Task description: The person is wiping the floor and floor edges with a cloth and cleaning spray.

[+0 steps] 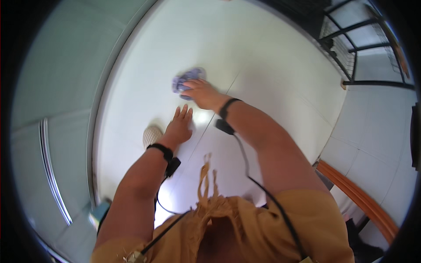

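On the pale tiled floor (158, 59), my right hand (204, 93) presses on a purple patterned cloth (189, 77), its fingers over the cloth's lower right part. Nearer to me and to the left, my left hand (178, 127) is spread with its palm down, apart from the cloth, holding nothing. Beside the left wrist shows the toe of a beige woven slipper or shoe (152, 136). A black band with a small box and a cable is on each wrist.
A grey-green cabinet or door front with a long metal handle (54, 174) runs along the left. At the upper right stands a black metal rack (353, 49). An orange-brown wooden rail (358, 197) lies at the lower right by the tiled wall (371, 138).
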A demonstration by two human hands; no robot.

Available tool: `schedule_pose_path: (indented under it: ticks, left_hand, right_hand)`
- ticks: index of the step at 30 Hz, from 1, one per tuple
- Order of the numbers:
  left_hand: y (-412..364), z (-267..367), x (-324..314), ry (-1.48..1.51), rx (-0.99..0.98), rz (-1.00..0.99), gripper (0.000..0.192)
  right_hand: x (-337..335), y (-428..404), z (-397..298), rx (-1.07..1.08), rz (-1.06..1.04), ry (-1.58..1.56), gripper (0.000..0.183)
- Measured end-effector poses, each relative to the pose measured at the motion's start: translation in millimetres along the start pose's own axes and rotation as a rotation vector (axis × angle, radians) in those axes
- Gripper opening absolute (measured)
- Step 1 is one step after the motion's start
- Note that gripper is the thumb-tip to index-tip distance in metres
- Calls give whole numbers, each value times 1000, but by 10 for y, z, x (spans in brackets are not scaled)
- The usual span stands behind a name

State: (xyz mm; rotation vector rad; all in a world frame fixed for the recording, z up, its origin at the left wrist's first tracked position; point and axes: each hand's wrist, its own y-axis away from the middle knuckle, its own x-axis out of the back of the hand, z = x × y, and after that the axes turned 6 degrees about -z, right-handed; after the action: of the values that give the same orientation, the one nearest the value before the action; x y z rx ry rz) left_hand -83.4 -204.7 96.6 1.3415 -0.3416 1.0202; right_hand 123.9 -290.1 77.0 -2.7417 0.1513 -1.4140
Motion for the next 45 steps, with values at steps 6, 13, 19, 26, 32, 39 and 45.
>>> schedule_pose_path:
  ticks: [6, 13, 19, 26, 32, 39, 45]
  left_hand:
    - [350, 267, 124, 33, 106, -106, 94]
    - [479, 327, 177, -17, 203, -269, 101]
    - [263, 502, 261, -206, 112, -336, 99]
    - [263, -68, 239, 451, 226, 254, 43]
    - [583, -696, 133, 142, 421, 59, 84]
    - [640, -532, 442, 172, 386, -94, 98]
    - [638, -580, 513, 218, 430, -172, 96]
  right_hand:
    - [28, 1643, -476, 83, -71, 1, 32]
    - [695, 2351, 267, -592, 66, 340, 68]
    - [681, 1667, 1183, -912, 457, 424, 64]
    - [-292, 751, -474, -39, 232, -13, 24]
    - [-140, 1129, -833, 315, -166, -135, 30]
    - [524, 202, 1159, -485, 456, 193, 68]
    - [363, -1496, 1076, -558, 127, 391, 52]
